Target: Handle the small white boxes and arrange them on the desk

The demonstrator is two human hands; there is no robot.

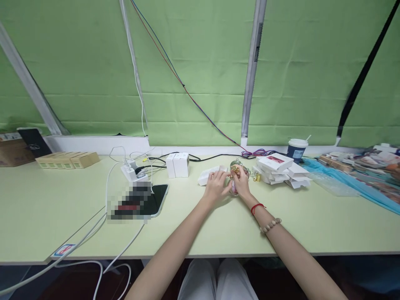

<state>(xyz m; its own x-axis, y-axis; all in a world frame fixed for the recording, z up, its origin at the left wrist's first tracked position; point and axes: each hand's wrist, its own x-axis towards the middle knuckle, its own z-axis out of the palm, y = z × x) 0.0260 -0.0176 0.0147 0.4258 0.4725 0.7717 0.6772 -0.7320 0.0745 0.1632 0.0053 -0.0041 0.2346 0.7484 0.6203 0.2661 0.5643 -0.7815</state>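
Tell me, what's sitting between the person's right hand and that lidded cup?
In the head view, a pile of white boxes lies between the right hand and the lidded cup, with small gold-coloured pieces on the hand's side.

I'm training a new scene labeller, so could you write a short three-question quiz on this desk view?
1. True or false: the lidded cup stands behind the stacked white boxes.
2. What is at the fingertips of the right hand? A) a phone; B) a gold-coloured piece; C) the lidded cup.
3. Fill in the colour: the cord around the right wrist is ____.

Key: 1. True; 2. B; 3. red.
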